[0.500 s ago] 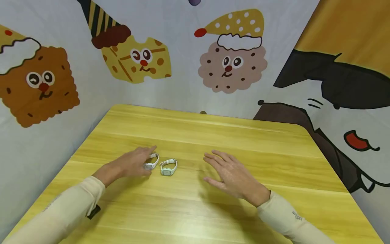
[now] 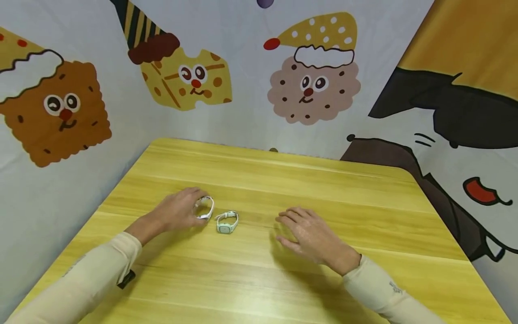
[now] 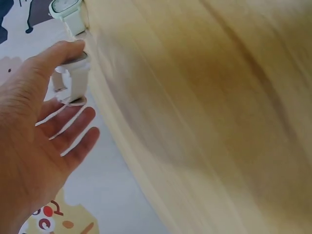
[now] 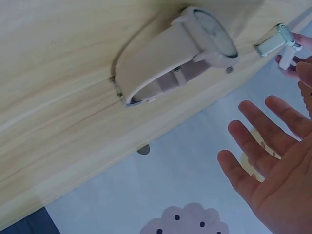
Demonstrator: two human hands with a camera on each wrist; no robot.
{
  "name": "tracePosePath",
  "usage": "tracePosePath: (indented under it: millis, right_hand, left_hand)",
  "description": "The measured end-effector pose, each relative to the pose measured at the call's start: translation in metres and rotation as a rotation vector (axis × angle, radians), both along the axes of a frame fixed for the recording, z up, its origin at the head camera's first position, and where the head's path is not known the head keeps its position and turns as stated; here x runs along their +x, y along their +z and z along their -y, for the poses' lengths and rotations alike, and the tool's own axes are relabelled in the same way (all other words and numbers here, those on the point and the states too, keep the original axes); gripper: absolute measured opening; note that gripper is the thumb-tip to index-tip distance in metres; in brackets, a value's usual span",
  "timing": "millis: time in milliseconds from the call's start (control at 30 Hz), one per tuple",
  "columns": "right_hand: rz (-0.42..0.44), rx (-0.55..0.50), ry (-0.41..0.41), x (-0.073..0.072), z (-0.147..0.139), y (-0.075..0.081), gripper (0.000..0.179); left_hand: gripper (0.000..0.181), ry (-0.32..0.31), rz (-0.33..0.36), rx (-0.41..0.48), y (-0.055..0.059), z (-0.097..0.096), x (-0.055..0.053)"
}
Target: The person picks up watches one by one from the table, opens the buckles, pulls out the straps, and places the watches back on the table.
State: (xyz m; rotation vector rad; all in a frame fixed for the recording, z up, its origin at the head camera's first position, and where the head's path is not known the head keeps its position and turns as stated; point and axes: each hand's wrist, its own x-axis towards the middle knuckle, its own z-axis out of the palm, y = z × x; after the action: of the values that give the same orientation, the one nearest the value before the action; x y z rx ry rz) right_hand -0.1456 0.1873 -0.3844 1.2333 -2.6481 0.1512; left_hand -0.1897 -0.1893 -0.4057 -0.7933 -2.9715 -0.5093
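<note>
My left hand [image 2: 178, 210] pinches a white watch [image 2: 211, 208] between thumb and fingers. In the left wrist view the thumb presses on top of that watch [image 3: 79, 82], and its strap forms a closed loop. Just right of it on the table lies a mint-green watch [image 2: 225, 228] with a rectangular face, its strap also looped. My right hand [image 2: 309, 234] hovers over the table with loosely bent fingers, holding nothing. Near that hand, the right wrist view shows a pale pinkish watch [image 4: 156, 61] with a round dial on the table; the head view hides it.
The wooden table [image 2: 251, 180] has rounded far corners. Behind and beside it hangs a white cloth [image 2: 247, 121] printed with cartoon cookies and cheese. A small black object [image 2: 127, 279] shows beneath the left sleeve.
My left fingers have closed on the white watch and tilted it up. The mint-green watch stays in place. My right hand has barely moved, its fingers slightly more bent.
</note>
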Motion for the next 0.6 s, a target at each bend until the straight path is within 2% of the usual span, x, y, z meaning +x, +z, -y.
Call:
tracePosePath:
  millis: [133, 267, 467, 600]
  right_hand:
    - [0.022, 0.005, -0.027, -0.001, -0.002, 0.001, 0.044]
    - [0.058, 0.002, -0.062, -0.001, 0.000, 0.003, 0.051]
    - [0.053, -0.035, -0.063, -0.001, 0.006, 0.006, 0.058]
    - [0.055, -0.049, -0.059, -0.001, 0.010, 0.009, 0.058]
  left_hand:
    - [0.065, 0.001, -0.090, 0.041, 0.003, -0.002, 0.000]
    - [0.062, -0.023, -0.164, 0.057, 0.007, -0.006, 0.001]
    - [0.046, -0.141, -0.251, 0.094, 0.007, -0.016, 0.005]
    - [0.033, -0.212, -0.264, 0.130, 0.007, -0.025, 0.009]
